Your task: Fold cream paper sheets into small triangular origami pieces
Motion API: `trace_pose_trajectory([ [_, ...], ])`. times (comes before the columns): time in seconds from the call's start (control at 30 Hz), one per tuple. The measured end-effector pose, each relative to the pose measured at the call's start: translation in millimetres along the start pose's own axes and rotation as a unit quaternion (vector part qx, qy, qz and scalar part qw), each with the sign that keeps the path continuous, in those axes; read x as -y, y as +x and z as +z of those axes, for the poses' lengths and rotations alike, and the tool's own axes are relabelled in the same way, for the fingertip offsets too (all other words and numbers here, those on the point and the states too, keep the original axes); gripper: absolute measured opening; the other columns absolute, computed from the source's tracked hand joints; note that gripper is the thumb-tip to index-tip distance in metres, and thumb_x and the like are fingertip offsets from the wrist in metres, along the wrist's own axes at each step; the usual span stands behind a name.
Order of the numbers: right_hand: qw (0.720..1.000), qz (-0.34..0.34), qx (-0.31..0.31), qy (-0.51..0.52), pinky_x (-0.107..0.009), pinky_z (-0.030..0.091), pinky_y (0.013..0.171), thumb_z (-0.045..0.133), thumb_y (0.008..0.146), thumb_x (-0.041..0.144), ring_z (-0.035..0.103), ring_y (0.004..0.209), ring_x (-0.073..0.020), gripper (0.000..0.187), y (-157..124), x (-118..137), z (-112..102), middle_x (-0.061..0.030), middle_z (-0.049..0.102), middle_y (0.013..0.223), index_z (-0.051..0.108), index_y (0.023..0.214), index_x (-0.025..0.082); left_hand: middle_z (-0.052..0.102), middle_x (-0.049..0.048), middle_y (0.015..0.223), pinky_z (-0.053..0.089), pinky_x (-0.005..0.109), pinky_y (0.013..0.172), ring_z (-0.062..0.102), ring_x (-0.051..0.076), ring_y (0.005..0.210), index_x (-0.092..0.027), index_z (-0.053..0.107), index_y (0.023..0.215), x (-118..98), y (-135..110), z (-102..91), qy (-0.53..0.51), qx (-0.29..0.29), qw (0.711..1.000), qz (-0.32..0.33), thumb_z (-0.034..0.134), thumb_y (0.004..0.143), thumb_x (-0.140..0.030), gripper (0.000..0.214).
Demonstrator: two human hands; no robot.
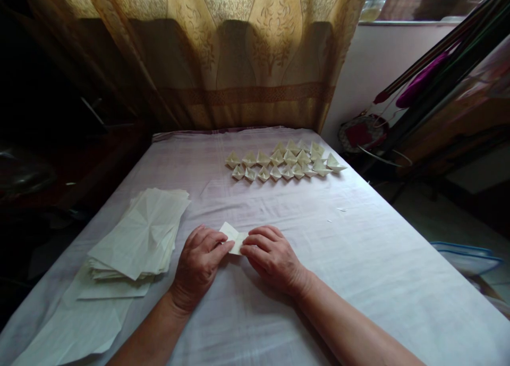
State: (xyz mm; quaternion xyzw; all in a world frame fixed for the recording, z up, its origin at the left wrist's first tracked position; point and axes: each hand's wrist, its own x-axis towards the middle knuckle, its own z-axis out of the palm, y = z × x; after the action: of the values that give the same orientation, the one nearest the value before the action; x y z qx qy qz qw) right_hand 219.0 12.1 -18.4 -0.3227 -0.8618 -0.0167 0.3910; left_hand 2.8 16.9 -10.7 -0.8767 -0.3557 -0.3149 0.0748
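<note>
A small folded piece of pale paper point(236, 243) is held low over the cloth-covered table, between my two hands. My left hand point(201, 262) pinches its left side between thumb and fingers. On its right side, the fingers of my right hand point(273, 257) are closed on the edge; my right thumb is hidden. One corner of the paper points up and away from me, past my left fingertips. Farther back, several folded paper boats point(289, 161) stand in rows. To the left lies a stack of creased paper sheets point(139, 233).
A light checked cloth point(358, 281) covers the table. Longer paper sheets point(75, 323) lie beneath the stack at the left edge. Tiny paper scraps point(341, 210) rest right of centre. A patterned curtain point(258, 52) hangs behind the table. Bags and a dark pole point(434, 74) stand at the right.
</note>
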Motion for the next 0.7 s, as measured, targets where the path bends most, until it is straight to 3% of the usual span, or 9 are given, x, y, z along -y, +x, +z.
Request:
trace_pose_trajectory([
  [0.2, 0.997, 0.006, 0.075, -0.006, -0.031, 0.046, 0.076, 0.053, 0.095, 0.018, 0.061, 0.085, -0.0172, 0.013, -3.1, 1.9, 1.7, -0.0036, 0.071, 0.088, 0.065, 0.091, 0.020, 0.071, 0.0039, 0.100, 0.039, 0.053, 0.105, 0.059, 0.024, 0.101, -0.025, 0.072, 0.105, 1.3, -8.5, 7.0, -0.007, 0.055, 0.997, -0.053, 0.051, 0.085, -0.002, 0.037],
  [0.4, 0.995, 0.012, 0.093, -0.012, -0.030, 0.046, 0.075, 0.054, 0.094, 0.017, 0.062, 0.082, -0.0168, 0.012, -5.3, 3.4, 2.1, -0.0040, 0.071, 0.085, 0.065, 0.088, 0.020, 0.072, 0.0047, 0.108, 0.038, 0.054, 0.108, 0.059, 0.025, 0.111, -0.025, 0.071, 0.108, -3.0, -15.4, 8.6, -0.001, 0.073, 0.995, -0.073, 0.053, 0.083, -0.003, 0.038],
  [0.7, 0.991, 0.011, 0.130, -0.016, -0.031, 0.049, 0.076, 0.049, 0.096, 0.016, 0.063, 0.086, -0.0183, 0.015, -14.3, 8.3, -6.5, -0.0065, 0.072, 0.092, 0.064, 0.093, 0.018, 0.073, 0.0038, 0.112, 0.038, 0.048, 0.111, 0.062, 0.022, 0.111, -0.022, 0.067, 0.114, -15.8, -30.1, 0.4, -0.015, 0.085, 0.996, -0.027, 0.050, 0.090, -0.007, 0.033],
])
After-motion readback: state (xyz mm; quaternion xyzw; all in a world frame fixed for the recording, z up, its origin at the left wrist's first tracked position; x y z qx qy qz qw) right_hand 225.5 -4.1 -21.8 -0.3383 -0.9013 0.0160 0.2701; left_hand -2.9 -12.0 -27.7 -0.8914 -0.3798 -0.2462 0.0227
